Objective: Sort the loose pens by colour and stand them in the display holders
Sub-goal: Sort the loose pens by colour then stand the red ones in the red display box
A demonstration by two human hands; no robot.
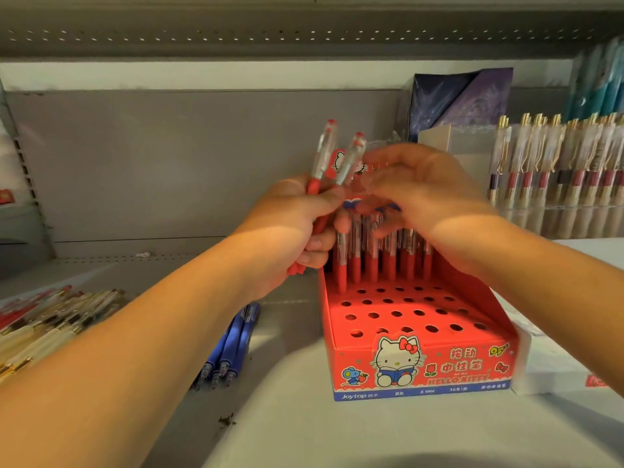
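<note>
A bunch of red pens (332, 163) is clasped in the closed left hand (297, 224) at mid frame. The right hand (415, 187), blurred, is curled above the pens standing in the red holder (405, 319); whether anything is pinched cannot be told. The pens are judged light, stiff and smooth, best gripped at the rubber sleeve. Blue pens (233, 342) lie loose at lower left.

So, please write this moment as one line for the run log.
left hand: holds red pens | right hand: over back row, grip unclear | red holder: back row filled, front holes empty | blue pens: loose on shelf
</note>
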